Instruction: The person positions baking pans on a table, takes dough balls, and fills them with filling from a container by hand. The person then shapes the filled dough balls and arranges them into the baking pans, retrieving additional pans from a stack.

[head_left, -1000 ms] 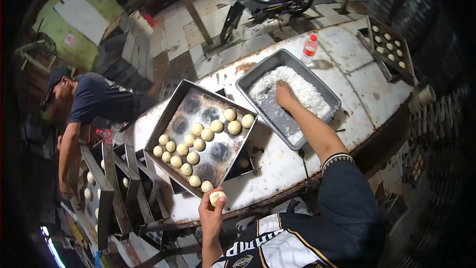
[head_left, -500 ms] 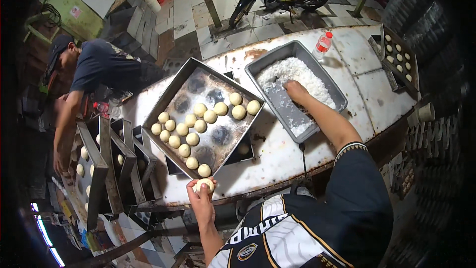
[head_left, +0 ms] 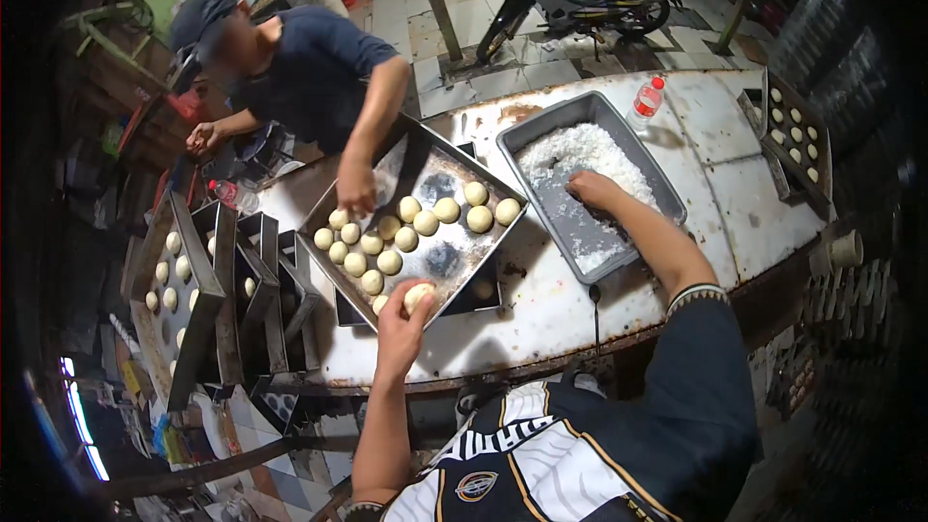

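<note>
My left hand point(head_left: 396, 331) is closed round a pale dough ball point(head_left: 419, 298) over the near corner of a square metal tray point(head_left: 459, 292). Several similar dough balls point(head_left: 390, 263) lie in that tray, mostly in its left and middle parts. Within a grey plastic tub point(head_left: 665, 195) to the right, my right hand point(head_left: 596, 191) is closed at the edge of a heap of white, flaky crumbs point(head_left: 604, 150). Its fingertips are hidden, so what they hold cannot be made out. A co-worker's hand point(head_left: 356, 189) reaches down to the balls at the tray's left side.
The co-worker point(head_left: 309, 68) leans over the table point(head_left: 541, 338) from the far left. Upright metal trays with dough balls point(head_left: 172, 298) stand at left. A red-capped bottle point(head_left: 646, 104) stands beyond the tub. Another filled tray point(head_left: 800, 140) sits at far right; a motorbike point(head_left: 580, 5) is behind.
The co-worker has straightened up from the left trays and put a hand over the middle tray. My left hand has moved forward over the tray corner with its dough ball. My right hand stays in the tub.
</note>
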The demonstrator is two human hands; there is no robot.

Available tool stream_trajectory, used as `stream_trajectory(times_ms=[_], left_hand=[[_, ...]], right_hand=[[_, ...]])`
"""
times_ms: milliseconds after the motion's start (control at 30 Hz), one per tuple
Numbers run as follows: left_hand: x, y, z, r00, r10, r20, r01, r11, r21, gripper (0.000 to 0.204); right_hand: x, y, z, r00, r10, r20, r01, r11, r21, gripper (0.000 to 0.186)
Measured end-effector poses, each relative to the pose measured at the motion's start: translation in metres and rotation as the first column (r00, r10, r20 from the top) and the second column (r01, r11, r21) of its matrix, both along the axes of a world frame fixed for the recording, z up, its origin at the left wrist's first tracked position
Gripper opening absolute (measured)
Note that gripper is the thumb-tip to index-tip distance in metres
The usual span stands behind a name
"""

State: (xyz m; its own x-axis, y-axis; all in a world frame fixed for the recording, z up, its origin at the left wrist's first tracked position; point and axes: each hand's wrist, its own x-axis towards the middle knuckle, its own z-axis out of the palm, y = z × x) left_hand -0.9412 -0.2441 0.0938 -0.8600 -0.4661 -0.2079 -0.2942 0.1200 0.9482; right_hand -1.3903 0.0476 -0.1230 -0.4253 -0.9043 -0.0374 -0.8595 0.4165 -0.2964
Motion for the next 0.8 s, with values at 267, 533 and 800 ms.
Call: stream_trajectory(times_ms=[267, 533, 800], left_hand=[[-0.046, 0.014, -0.001, 0.989, -0.15, -0.009, 0.14, 0.94, -0.311, 0.035], [-0.05, 0.083, -0.002, 0.966, 0.052, -0.252, -0.041, 0.998, 0.048, 0.024], [0.073, -0.03, 0.021, 0.905, 0.404, -0.135, -0.207, 0.693, 0.69, 0.036]], right_hand=[[0.097, -0.034, 0.121, 0.755, -0.402, 0.517, 0.655, 0.456, -0.602, 0.029], [0.298, -0.141, 0.209, 0.885, -0.346, 0.31, 0.417, 0.298, -0.859, 0.022], [0.421, -0.209, 0.272, 0.989, -0.058, 0.138, 0.149, 0.437, -0.887, 0.025]])
